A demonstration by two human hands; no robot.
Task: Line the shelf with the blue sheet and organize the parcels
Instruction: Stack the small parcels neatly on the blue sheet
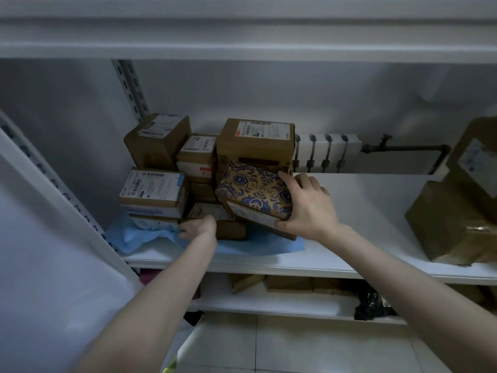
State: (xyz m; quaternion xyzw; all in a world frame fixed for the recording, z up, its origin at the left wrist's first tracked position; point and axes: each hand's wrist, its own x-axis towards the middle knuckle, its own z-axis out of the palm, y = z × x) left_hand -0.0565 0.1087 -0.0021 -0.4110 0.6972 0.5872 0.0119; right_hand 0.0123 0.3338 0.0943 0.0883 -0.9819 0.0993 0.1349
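Head view, and the right hand (pixel 306 208) has the patterned box (pixel 252 192), gold with blue scrollwork. The thumb is under its near right corner and the fingers are spread over the right edge and top, a firm wrap. The box is tilted, its far edge leaning on the big top parcel (pixel 255 142) and its near corner low over the blue sheet (pixel 258 244).

The left hand (pixel 199 227) is down at the front of a low brown parcel (pixel 212 212) with its fingers curled under. Whether they have the parcel or the sheet can't be told from here.

The job now looks like seating this box in the stack. It would go best levelled first and then slid in flat. The sheet is rumpled at its left end, so a dragged corner could bunch it more. The left hand is well placed to steady the lower boxes.

The shelf (pixel 349 211) carries the sheet only at its left end, and the stack sits on it:
- a labelled parcel (pixel 153 188)
- a taller carton (pixel 157 140) behind it
- small ones between them

All are taped shut, so their contents can't be seen. A large wrapped parcel (pixel 457 211) stands well apart on the bare right side. The lower shelf (pixel 269 305) holds more brown parcels and something dark.
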